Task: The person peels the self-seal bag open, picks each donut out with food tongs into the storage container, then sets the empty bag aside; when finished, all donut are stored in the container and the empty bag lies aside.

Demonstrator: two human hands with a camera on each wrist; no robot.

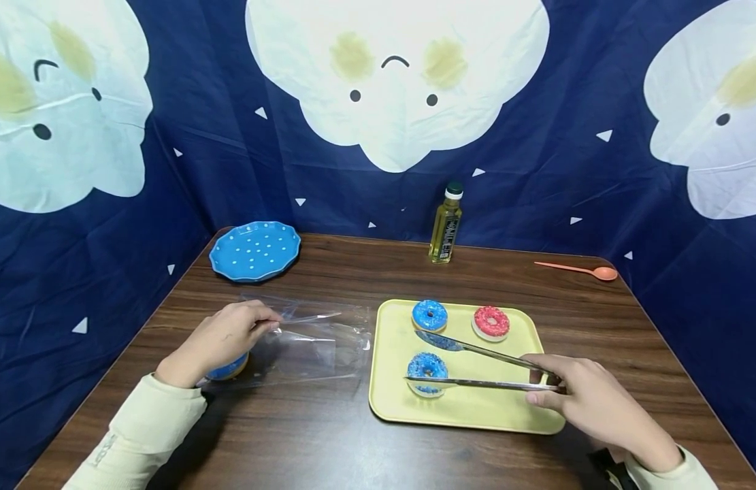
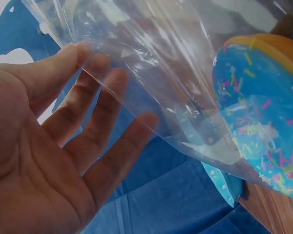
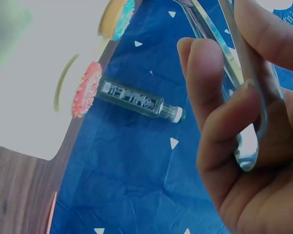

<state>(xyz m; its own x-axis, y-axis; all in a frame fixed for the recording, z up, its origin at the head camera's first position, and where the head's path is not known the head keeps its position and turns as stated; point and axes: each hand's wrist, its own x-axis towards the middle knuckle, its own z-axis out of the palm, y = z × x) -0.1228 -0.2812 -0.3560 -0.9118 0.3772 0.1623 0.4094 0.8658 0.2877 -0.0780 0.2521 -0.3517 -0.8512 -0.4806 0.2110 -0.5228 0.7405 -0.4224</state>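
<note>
My left hand point(image 1: 221, 344) pinches the edge of a clear plastic bag point(image 1: 322, 347) between thumb and fingertips. In the left wrist view, a blue-iced donut point(image 2: 259, 112) with coloured sprinkles shows in the bag, partly under my hand in the head view. My right hand point(image 1: 588, 395) grips metal tongs point(image 1: 500, 385) over a yellow tray point(image 1: 475, 412). The tongs' arms stand apart, one crossing a near blue donut point(image 1: 428, 363), the other beyond it; contact cannot be told. Farther back on the tray lie another blue donut point(image 1: 429, 315) and a pink-red donut point(image 1: 491, 322).
At the back left of the wooden table sits a blue polka-dot plate point(image 1: 255, 252). A bottle of yellow liquid point(image 1: 445, 228) stands behind the tray. An orange spoon point(image 1: 603, 273) lies at the back right. A blue cloth point(image 1: 365, 197) with cloud shapes surrounds the table.
</note>
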